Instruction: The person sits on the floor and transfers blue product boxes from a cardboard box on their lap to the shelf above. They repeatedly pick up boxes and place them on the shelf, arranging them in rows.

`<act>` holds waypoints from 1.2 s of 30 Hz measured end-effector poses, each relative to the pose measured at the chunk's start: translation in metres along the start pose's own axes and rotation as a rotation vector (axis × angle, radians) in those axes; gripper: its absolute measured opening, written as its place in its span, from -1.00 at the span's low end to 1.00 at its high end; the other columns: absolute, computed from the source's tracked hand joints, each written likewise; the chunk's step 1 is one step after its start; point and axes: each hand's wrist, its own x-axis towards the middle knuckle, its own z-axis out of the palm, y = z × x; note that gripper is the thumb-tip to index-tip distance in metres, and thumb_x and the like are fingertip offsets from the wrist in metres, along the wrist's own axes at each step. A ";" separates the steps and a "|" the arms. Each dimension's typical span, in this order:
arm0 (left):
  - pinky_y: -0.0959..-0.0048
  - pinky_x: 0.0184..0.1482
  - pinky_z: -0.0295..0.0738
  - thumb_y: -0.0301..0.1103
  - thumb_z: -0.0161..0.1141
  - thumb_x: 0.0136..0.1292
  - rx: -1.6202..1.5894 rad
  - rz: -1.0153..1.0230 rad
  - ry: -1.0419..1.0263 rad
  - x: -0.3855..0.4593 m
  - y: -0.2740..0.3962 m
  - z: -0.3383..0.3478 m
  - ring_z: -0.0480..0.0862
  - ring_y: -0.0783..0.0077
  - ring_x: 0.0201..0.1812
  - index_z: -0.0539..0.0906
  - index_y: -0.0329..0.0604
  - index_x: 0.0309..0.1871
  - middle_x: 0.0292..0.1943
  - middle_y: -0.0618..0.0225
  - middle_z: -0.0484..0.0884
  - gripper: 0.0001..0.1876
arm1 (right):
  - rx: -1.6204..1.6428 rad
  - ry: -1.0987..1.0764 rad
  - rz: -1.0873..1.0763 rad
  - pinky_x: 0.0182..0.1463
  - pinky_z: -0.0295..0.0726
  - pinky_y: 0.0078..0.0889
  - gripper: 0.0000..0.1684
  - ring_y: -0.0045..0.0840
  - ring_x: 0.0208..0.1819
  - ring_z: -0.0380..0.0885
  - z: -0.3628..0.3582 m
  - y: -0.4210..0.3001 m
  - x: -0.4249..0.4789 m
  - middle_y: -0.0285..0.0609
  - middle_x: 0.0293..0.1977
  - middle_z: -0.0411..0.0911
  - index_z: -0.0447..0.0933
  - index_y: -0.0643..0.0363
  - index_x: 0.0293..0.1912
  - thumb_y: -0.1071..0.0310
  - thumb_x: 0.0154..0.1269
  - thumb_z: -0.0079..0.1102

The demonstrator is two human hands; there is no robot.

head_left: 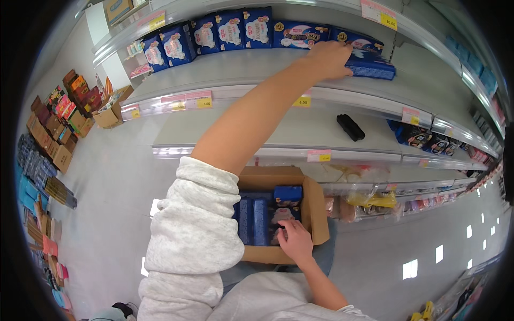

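My left hand point(331, 60) reaches across to the upper shelf, its thumb and fingers around the left end of a blue soft pack point(371, 70) that lies flat. Behind that pack, another blue pack point(361, 40) leans at the shelf's back. Several blue packs point(230, 32) stand in a row to the left. My right hand point(296, 242) is inside an open cardboard box point(315, 212) in front of me, fingers spread over a blue pack with a pale cloud print point(283, 214). More blue packs point(260, 220) fill the box's left part; my left sleeve hides some of them.
A black object point(350, 127) lies on the shelf below. Black packs point(413, 134) stand farther right there. Price tags line the shelf edges point(257, 89). Clear bags point(371, 198) hang out low at the right. Stacked cartons point(50, 128) and a waste basket point(60, 191) are at the left.
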 end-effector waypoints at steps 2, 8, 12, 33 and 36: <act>0.12 0.36 0.51 0.06 0.48 0.17 0.103 -0.007 0.055 0.002 0.008 -0.003 0.58 0.04 0.35 0.53 -0.18 0.42 0.31 0.07 0.60 -0.19 | -0.008 -0.010 0.020 -0.07 0.69 -0.16 -0.80 -0.19 -0.12 0.67 0.000 0.003 -0.002 -0.14 -0.20 0.69 0.63 0.11 -0.08 0.38 0.29 0.28; 0.18 0.21 0.60 0.03 0.46 0.22 -0.029 -0.078 0.018 -0.016 -0.009 -0.014 0.69 0.11 0.18 0.69 0.08 0.30 0.13 0.15 0.73 -0.42 | 0.016 -0.011 -0.017 -0.05 0.69 -0.15 -0.79 -0.18 -0.09 0.67 -0.001 -0.002 0.001 -0.12 -0.20 0.68 0.64 0.11 -0.08 0.38 0.27 0.28; 0.24 0.16 0.61 -0.09 0.44 0.25 -0.041 -0.064 0.294 -0.064 -0.005 -0.035 0.75 0.19 0.08 0.75 0.13 0.22 0.02 0.25 0.80 -0.54 | -0.003 -0.001 0.008 -0.02 0.69 -0.14 -0.78 -0.16 -0.08 0.67 -0.003 0.002 -0.001 -0.11 -0.20 0.68 0.64 0.11 -0.08 0.37 0.27 0.28; 0.16 0.21 0.56 -0.47 0.39 0.11 -0.385 -0.101 -0.102 -0.419 0.106 0.016 0.67 0.14 0.24 0.77 -0.18 0.04 0.13 0.29 0.76 -0.64 | -0.009 -0.381 -0.051 0.53 0.28 0.11 0.05 -0.09 0.52 0.28 -0.045 -0.026 0.027 -0.01 0.48 0.30 0.34 -0.05 0.49 0.42 -0.02 0.56; 0.16 0.18 0.57 -0.41 0.39 0.18 -0.484 -0.163 -0.038 -0.426 0.107 0.039 0.67 0.11 0.23 0.69 -0.20 0.18 0.23 0.22 0.69 -0.55 | -0.020 -0.429 0.033 0.41 0.47 0.00 0.03 -0.07 0.39 0.45 -0.023 -0.007 0.019 0.00 0.42 0.41 0.29 -0.04 0.50 0.43 0.03 0.51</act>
